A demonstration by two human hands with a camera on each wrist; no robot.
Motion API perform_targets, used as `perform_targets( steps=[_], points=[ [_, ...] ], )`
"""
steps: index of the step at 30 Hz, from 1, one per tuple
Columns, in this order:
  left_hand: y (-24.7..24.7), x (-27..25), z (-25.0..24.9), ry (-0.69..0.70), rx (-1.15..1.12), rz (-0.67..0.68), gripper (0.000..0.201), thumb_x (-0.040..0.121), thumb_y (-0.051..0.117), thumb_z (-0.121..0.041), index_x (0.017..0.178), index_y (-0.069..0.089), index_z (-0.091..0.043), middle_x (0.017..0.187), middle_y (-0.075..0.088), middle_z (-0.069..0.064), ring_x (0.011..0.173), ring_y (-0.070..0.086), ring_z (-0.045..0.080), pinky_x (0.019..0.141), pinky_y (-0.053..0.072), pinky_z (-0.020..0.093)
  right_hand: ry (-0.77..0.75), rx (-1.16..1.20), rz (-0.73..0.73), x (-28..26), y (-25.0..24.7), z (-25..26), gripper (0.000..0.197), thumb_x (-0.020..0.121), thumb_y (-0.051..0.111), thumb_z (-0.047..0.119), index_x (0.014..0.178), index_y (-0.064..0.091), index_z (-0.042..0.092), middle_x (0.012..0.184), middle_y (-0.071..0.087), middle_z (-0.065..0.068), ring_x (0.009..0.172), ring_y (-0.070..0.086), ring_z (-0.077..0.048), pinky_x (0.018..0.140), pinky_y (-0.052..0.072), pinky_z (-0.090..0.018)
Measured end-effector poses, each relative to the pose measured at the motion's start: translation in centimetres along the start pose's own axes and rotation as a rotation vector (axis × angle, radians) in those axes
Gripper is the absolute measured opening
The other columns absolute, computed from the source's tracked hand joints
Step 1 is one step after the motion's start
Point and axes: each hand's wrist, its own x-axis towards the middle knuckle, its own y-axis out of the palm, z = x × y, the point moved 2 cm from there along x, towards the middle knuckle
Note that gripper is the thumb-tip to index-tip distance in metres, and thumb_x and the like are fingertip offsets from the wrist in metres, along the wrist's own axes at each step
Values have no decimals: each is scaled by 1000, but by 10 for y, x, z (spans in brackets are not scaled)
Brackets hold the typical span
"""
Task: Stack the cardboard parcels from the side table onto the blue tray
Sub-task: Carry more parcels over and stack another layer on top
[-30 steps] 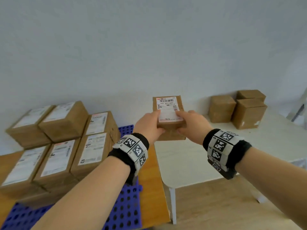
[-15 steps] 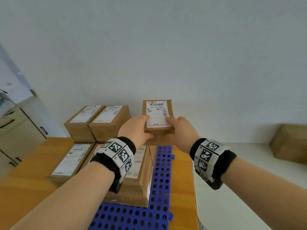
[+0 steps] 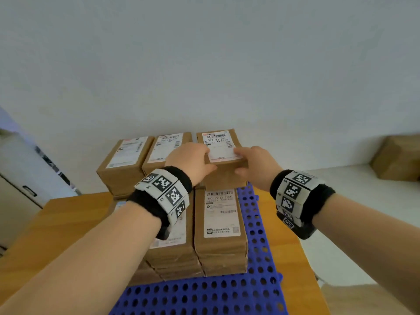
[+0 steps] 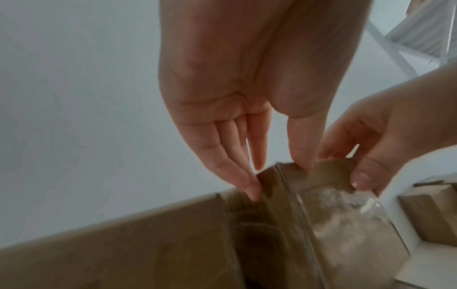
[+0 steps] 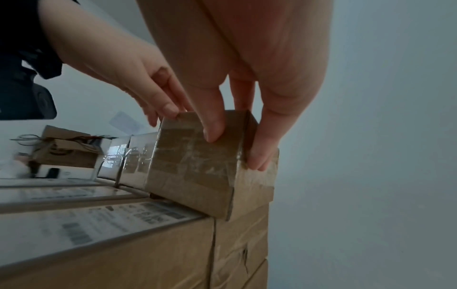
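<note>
Both hands hold a small cardboard parcel with a white barcode label at the back right of the stack on the blue tray. My left hand pinches its left side and my right hand its right side. The right wrist view shows the parcel low over the top of the stacked parcels, with the right thumb on its near face; whether it touches them I cannot tell. In the left wrist view the left fingers lie along the parcel. Two labelled parcels stand to its left.
The tray lies on a wooden table against a white wall. At the right is the white side table with another cardboard parcel. The front and right strip of the tray show bare blue. A cabinet stands at far left.
The view has swung left from the side table to the tray. Both hands carried the parcel leftward and lowered it to the back right of the stack, beside the two top parcels.
</note>
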Motion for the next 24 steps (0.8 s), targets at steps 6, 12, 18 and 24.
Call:
perform_targets(
  steps=[6, 12, 18, 24],
  points=[
    [0, 2, 57, 74, -13, -130, 39, 98, 40, -37, 128, 55, -18, 131, 53, 3, 119, 50, 22, 95, 44, 36, 108, -12, -74, -8, 17, 21, 45, 91, 54, 16, 134, 45, 12, 119, 51, -12, 108, 52, -27, 88, 40, -27],
    [24, 4, 89, 55, 63, -63, 45, 97, 33, -46, 132, 46, -21, 135, 50, 0, 125, 44, 23, 103, 39, 46, 142, -15, -48, -8, 18, 35, 54, 93, 53, 19, 143, 35, 17, 138, 48, -10, 122, 49, -26, 102, 40, -32],
    [29, 2, 95, 55, 40, -43, 53, 98, 33, -46, 146, 30, -24, 153, 31, 1, 139, 31, 23, 112, 30, 47, 108, -105, -27, 4, 15, 48, 47, 94, 51, 20, 139, 40, 13, 136, 51, -9, 120, 50, -25, 98, 39, -28],
    [28, 0, 93, 44, 43, -37, 53, 98, 34, -45, 146, 30, -23, 153, 32, 0, 139, 31, 22, 112, 31, 48, 93, -125, -20, 12, 17, 48, 48, 94, 52, 22, 139, 40, 14, 137, 50, -8, 121, 50, -24, 98, 39, -27]
  ],
)
